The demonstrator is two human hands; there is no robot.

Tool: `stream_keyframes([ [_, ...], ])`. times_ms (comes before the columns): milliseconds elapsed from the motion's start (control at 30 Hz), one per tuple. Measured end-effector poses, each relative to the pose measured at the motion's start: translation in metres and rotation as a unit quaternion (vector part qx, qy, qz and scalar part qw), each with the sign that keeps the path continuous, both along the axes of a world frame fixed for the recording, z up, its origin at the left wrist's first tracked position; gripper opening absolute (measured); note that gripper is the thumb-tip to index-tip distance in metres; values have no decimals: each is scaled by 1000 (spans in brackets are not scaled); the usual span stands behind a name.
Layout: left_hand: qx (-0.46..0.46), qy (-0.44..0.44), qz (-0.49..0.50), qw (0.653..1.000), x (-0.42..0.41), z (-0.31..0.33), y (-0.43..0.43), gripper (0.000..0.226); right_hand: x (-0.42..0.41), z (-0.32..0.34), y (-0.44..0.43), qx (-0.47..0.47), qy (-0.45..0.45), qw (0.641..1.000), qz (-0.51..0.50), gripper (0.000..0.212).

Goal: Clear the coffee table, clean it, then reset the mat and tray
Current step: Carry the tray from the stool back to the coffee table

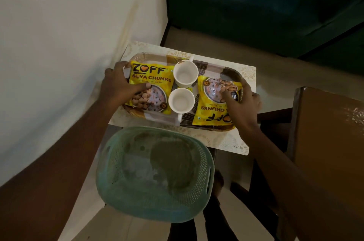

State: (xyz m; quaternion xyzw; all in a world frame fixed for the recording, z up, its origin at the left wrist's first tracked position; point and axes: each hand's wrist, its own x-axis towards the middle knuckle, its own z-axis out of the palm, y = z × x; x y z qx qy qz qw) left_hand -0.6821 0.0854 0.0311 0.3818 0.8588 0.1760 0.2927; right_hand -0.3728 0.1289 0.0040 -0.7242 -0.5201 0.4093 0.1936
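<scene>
The person's left hand (120, 85) is closed over the left edge of one yellow plastic soya-chunk packet (149, 87) and the right hand (243, 100) presses on a second yellow packet (214, 102), both lying on the brown oval tray (229, 72) atop the cream patterned mat (246, 71) on the small worktop. Two empty white cups (186, 73) stand between the packets, so dragging either packet inward could likely tip one. The wall crowds the left, a brown wooden chair (327, 132) the right; the empty green perforated plastic basket (153, 171) below offers open room.
</scene>
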Motion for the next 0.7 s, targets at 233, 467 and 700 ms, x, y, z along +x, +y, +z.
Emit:
stream_keyframes([
  [233, 33, 5, -28, 999, 23, 44, 15, 94, 26, 38, 5, 40, 2, 999, -12, 72],
  [467, 29, 1, -63, 998, 68, 106, 13, 91, 72, 107, -12, 34, -18, 999, -28, 79],
  [700, 24, 8, -103, 994, 141, 164, -1, 89, 143, 162, -35, 7, -17, 998, -53, 98],
])
